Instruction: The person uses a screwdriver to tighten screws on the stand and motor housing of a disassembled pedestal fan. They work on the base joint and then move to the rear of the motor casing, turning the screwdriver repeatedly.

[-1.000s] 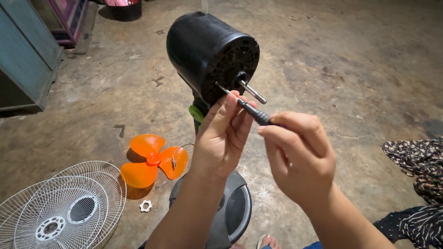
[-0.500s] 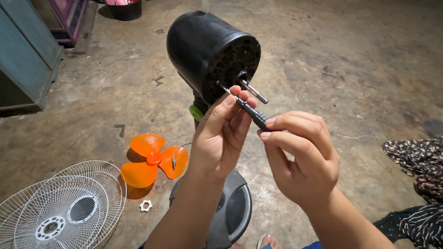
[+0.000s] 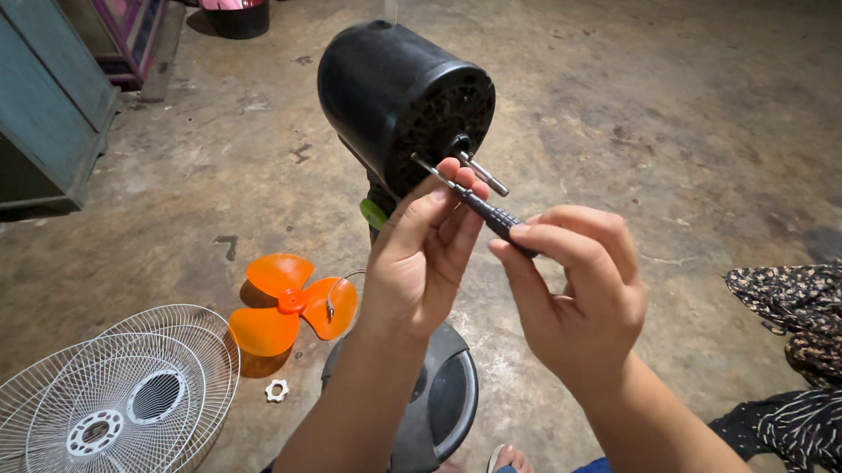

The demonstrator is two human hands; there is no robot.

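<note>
A black fan motor housing (image 3: 399, 98) stands on its stem over a dark round base (image 3: 442, 403), its metal shaft (image 3: 485, 175) pointing toward me. My right hand (image 3: 575, 291) grips the black handle of a small screwdriver (image 3: 479, 206), whose tip touches the motor's front face. My left hand (image 3: 425, 251) pinches the screwdriver's shank near the tip with fingertips, steadying it against the housing.
An orange three-blade fan propeller (image 3: 290, 302) lies on the concrete floor, a small white nut (image 3: 276, 390) beside it. Two white wire grilles (image 3: 102, 398) lie at lower left. A blue cabinet (image 3: 29, 106) stands left. Dark patterned cloth (image 3: 805, 319) lies right.
Both hands have shifted slightly, with the right hand's fingers turning on the screwdriver handle. The screwdriver tip stays at the motor's front face.
</note>
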